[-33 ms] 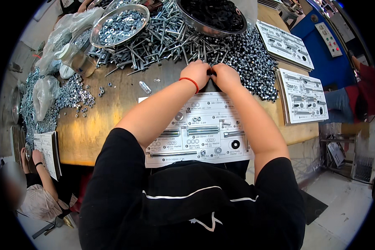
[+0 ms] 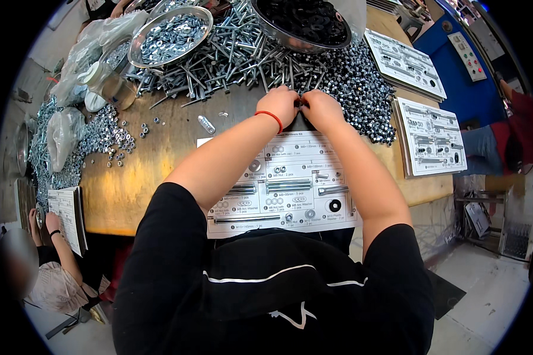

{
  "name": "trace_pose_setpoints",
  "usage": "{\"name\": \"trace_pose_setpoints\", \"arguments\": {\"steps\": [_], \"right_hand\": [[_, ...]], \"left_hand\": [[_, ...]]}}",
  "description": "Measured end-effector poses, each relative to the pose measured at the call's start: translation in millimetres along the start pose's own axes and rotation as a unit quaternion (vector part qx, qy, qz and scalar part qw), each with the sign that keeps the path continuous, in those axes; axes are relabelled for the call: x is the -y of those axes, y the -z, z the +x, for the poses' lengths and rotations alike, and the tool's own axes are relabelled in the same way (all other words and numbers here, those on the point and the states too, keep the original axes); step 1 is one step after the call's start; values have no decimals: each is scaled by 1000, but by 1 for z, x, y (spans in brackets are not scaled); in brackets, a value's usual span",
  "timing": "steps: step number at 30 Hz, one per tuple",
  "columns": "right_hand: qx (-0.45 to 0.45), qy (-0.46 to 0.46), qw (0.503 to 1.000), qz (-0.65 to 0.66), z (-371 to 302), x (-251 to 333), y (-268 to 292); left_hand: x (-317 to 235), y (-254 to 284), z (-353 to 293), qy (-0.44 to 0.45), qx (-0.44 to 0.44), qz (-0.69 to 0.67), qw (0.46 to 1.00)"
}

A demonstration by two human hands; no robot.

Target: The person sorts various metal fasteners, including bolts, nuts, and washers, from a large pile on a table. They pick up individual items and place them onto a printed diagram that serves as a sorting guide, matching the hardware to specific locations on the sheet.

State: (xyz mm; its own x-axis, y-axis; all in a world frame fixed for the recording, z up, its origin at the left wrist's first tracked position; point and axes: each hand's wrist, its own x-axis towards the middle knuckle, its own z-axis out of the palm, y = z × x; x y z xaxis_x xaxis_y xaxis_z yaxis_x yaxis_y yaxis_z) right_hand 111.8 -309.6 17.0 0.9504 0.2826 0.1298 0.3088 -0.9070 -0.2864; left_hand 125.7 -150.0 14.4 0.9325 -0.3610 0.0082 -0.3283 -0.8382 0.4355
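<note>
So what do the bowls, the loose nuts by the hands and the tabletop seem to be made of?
Bowls: polished metal, likely steel, going by the mirror-bright rim. Nuts: silvery plated metal, glinting. Tabletop: wood or plywood, yellow-brown with visible grain and worn, dull patches.

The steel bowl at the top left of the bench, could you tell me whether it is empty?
No, the steel bowl is filled with small silvery nuts, and it sits among long loose bolts beyond both hands.
</note>
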Motion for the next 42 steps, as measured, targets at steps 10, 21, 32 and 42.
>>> {"name": "trace_pose_setpoints", "arguments": {"steps": [10, 21, 32, 42], "right_hand": [[93, -30, 993, 62, -21, -12, 27], [-8, -84, 996, -4, 0, -21, 4], [-27, -134, 989, 63, -18, -33, 13], [2, -89, 996, -11, -9, -22, 1]], "left_hand": [[14, -5, -12, -37, -6, -48, 998], [-1, -20, -9, -55, -55, -61, 995], [5, -17, -9, -50, 0, -48, 998], [13, -1, -23, -30, -3, -80, 996]]}}
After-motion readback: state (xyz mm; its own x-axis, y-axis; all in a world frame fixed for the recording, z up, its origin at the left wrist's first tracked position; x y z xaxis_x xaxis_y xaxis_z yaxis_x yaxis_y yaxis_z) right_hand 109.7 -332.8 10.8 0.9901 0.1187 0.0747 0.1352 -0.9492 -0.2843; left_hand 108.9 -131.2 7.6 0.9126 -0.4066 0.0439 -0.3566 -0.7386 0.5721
